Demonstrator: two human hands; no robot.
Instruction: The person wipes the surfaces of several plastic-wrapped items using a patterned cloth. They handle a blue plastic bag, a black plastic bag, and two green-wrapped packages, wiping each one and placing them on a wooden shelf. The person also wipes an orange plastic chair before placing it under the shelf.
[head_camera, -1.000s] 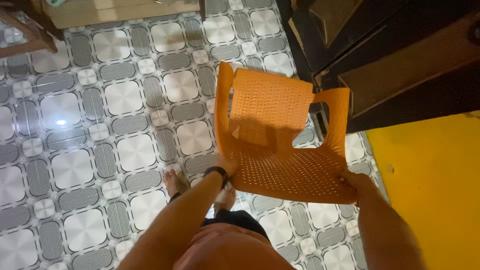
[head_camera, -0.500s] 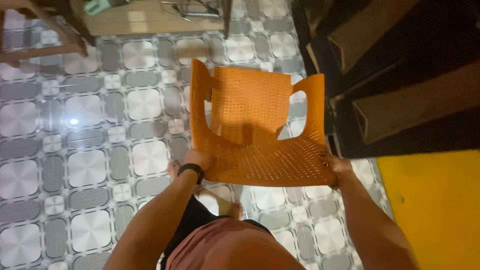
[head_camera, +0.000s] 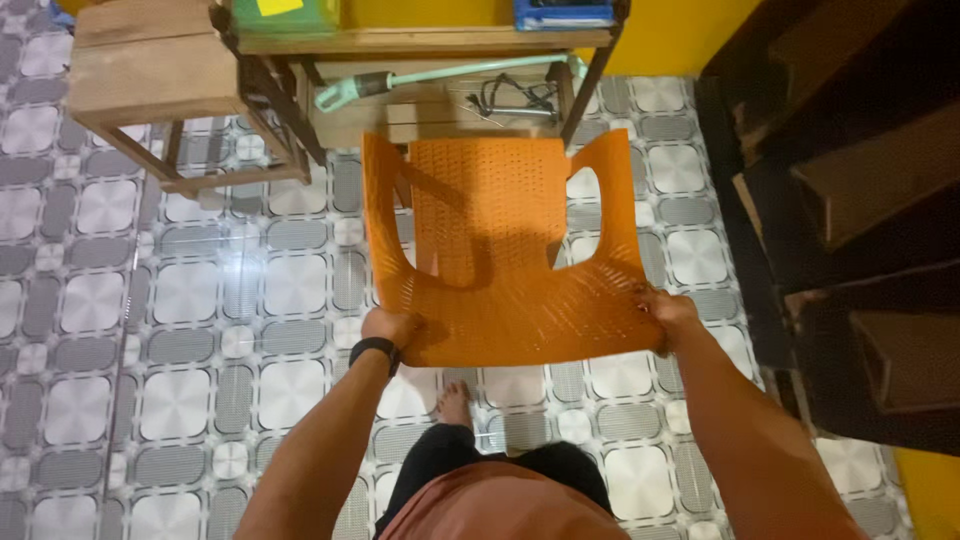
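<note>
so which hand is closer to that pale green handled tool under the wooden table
Left. The left hand grips the orange chair at its front left corner, on the side of the green-handled tool. The right hand holds the opposite corner, farther away.

Your left hand (head_camera: 388, 326) and right hand (head_camera: 667, 308) hold one orange plastic chair (head_camera: 500, 250) at the centre of the frame. The chair is a single moulded piece, with seat and backrest perforated by rows of small holes. Its two solid armrests, one at each side, each enclose an open cutout. You grip the edge nearest you at its two corners, left hand at the lower-left corner, right hand at the lower-right corner. The chair is lifted and tilted, with its far end pointing toward the top of the frame.
</note>
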